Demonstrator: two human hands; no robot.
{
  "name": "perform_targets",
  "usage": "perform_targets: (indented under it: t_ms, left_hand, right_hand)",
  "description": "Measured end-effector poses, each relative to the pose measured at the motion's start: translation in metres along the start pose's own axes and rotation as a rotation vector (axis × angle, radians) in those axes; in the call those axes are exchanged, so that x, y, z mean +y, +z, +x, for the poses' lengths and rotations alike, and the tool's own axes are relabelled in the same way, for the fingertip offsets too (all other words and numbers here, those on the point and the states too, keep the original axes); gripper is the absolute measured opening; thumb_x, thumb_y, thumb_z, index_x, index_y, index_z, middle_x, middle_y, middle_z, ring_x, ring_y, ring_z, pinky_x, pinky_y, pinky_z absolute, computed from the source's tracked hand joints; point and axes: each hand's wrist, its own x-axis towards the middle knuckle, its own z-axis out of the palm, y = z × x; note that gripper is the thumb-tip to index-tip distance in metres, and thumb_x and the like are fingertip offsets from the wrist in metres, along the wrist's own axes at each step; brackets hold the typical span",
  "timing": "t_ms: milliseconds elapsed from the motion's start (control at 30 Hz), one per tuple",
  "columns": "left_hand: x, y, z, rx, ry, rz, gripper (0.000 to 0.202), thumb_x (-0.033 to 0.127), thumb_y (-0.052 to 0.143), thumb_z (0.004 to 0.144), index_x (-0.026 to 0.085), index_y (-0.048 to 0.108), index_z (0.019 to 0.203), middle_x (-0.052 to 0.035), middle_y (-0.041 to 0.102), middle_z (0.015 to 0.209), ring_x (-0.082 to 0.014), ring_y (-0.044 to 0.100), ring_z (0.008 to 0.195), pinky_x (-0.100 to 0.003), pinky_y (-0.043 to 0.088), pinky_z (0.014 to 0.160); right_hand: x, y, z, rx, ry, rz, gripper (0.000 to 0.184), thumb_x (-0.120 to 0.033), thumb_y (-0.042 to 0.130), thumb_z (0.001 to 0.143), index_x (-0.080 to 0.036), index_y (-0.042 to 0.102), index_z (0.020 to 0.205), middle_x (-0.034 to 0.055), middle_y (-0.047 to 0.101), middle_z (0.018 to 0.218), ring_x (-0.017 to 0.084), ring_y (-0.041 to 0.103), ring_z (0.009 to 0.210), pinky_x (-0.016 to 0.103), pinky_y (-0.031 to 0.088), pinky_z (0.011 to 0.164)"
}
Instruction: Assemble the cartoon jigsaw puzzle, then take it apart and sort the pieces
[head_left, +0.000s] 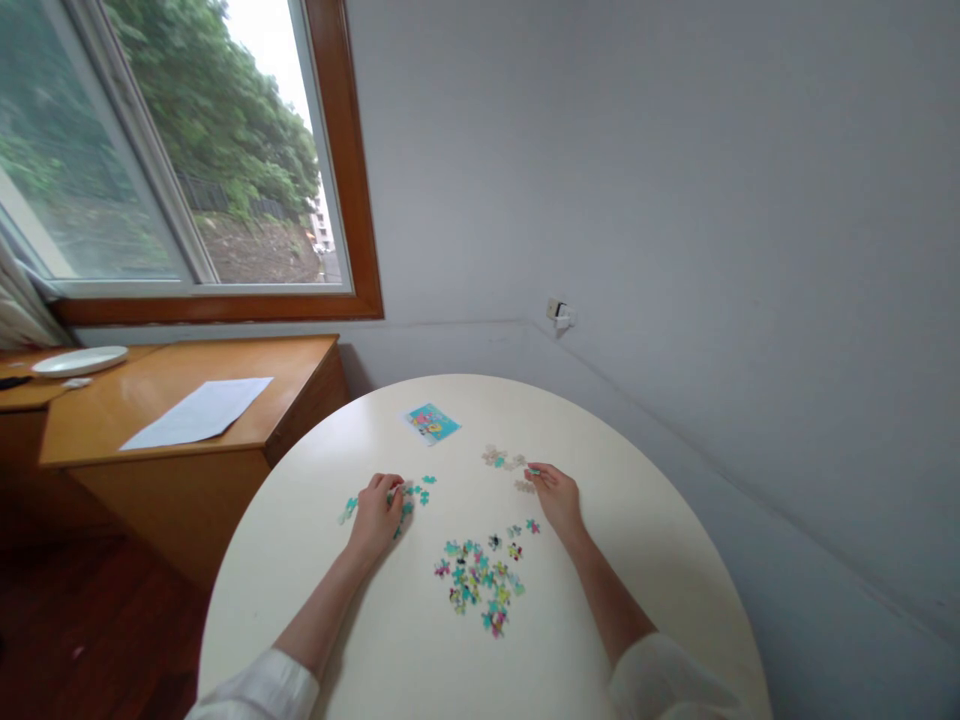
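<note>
My left hand (376, 512) is over a loose group of teal jigsaw pieces (424, 496) on the left of the white round table (600, 440). Its fingers are pinched on a small jigsaw piece (391, 495), partly hidden by the fingers. On the right, my right hand (556, 494) holds a teal jigsaw piece (534, 472) between thumb and fingers. Pale pieces (493, 456), most looking face down, lie just left of it. Between my forearms spreads a pile of mixed-colour jigsaw pieces (480, 578).
A colourful picture card (431, 424) lies toward the table's far edge. At left stands a wooden desk (225, 360) with a white sheet of paper (199, 412) and a white plate (81, 361). A plug (562, 316) sits in the wall socket behind the table.
</note>
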Motion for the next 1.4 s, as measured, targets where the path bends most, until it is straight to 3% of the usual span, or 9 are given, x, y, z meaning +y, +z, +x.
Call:
perform_targets:
  t_ms: [400,500,567,600,700,800,900,1133,1400]
  left_hand:
    - [0.001,-0.003,0.000,0.031,-0.011,-0.059,0.019,0.020,0.042,0.076,0.018,0.060,0.079,-0.0059,0.061,0.082,-0.0185,0.060,0.075,-0.033,0.048,0.072]
    - [0.010,-0.004,0.000,0.067,-0.059,-0.139,0.017,0.022,0.043,0.075,0.018,0.060,0.077,-0.0057,0.061,0.080,-0.0193,0.059,0.076,-0.034,0.048,0.072]
    - [0.021,-0.005,0.001,0.080,-0.155,-0.260,0.015,0.025,0.046,0.074,0.018,0.059,0.075,-0.0054,0.063,0.077,-0.0196,0.060,0.077,-0.034,0.048,0.072]
    - [0.028,-0.005,0.002,0.069,-0.224,-0.353,0.014,0.026,0.048,0.074,0.018,0.060,0.075,-0.0054,0.064,0.077,-0.0198,0.061,0.078,-0.034,0.048,0.073]
    - [0.054,-0.007,0.004,-0.027,-0.487,-0.812,0.015,0.026,0.052,0.075,0.015,0.060,0.077,-0.0052,0.066,0.071,-0.0176,0.063,0.075,-0.033,0.049,0.079]
    - [0.076,-0.010,0.002,-0.282,-0.807,-1.340,0.021,0.028,0.051,0.080,0.010,0.060,0.086,-0.0108,0.068,0.079,-0.0168,0.066,0.075,-0.031,0.050,0.081]
    - [0.082,-0.010,-0.007,-0.473,-1.015,-1.581,0.033,0.035,0.043,0.087,0.005,0.059,0.088,-0.0166,0.068,0.081,-0.0189,0.068,0.075,-0.030,0.051,0.078]
    - [0.067,0.002,-0.023,-0.552,-1.086,-1.757,0.028,0.026,0.043,0.087,0.002,0.057,0.092,-0.0161,0.070,0.077,-0.0196,0.069,0.075,-0.030,0.052,0.077]
    - [0.080,0.001,-0.022,-0.460,-1.108,-1.673,0.012,0.008,0.047,0.082,0.005,0.059,0.080,-0.0104,0.069,0.069,-0.0169,0.068,0.066,-0.027,0.053,0.075]
  right_hand:
    - [-0.002,-0.004,-0.001,-0.011,-0.090,-0.096,0.032,-0.044,0.055,0.068,-0.016,0.068,0.075,0.0070,0.071,0.069,0.019,0.064,0.061,0.032,0.051,0.058]
    - [-0.015,-0.003,-0.005,-0.020,-0.142,-0.130,0.025,-0.036,0.054,0.069,-0.018,0.069,0.077,0.0068,0.072,0.077,0.020,0.064,0.069,0.036,0.052,0.068]
    - [-0.031,0.003,-0.010,-0.057,-0.224,-0.160,0.019,-0.028,0.054,0.070,-0.021,0.070,0.079,0.0055,0.072,0.084,0.021,0.063,0.081,0.037,0.049,0.079]
    - [-0.041,0.007,-0.014,-0.104,-0.334,-0.207,0.021,-0.023,0.051,0.073,-0.022,0.071,0.081,0.0056,0.071,0.085,0.020,0.062,0.083,0.036,0.048,0.081]
    - [-0.068,0.026,-0.031,-0.181,-0.588,-0.294,0.028,-0.015,0.046,0.079,-0.023,0.070,0.091,0.0057,0.070,0.088,0.018,0.060,0.085,0.035,0.047,0.081]
    - [-0.083,0.044,-0.050,-0.253,-0.712,-0.326,0.030,-0.012,0.043,0.083,-0.022,0.068,0.096,0.0054,0.069,0.086,0.018,0.059,0.084,0.034,0.047,0.078]
    - [-0.083,0.053,-0.066,-0.353,-0.774,-0.375,0.032,-0.009,0.044,0.083,-0.023,0.067,0.100,0.0057,0.068,0.087,0.018,0.057,0.085,0.035,0.047,0.078]
    - [-0.070,0.052,-0.073,-0.476,-0.823,-0.466,0.037,-0.004,0.045,0.079,-0.023,0.066,0.102,0.0069,0.066,0.091,0.020,0.056,0.088,0.037,0.047,0.076]
    - [-0.068,0.050,-0.079,-0.514,-0.803,-0.467,0.037,-0.007,0.043,0.083,-0.023,0.064,0.108,0.0066,0.066,0.090,0.019,0.056,0.088,0.036,0.047,0.076]
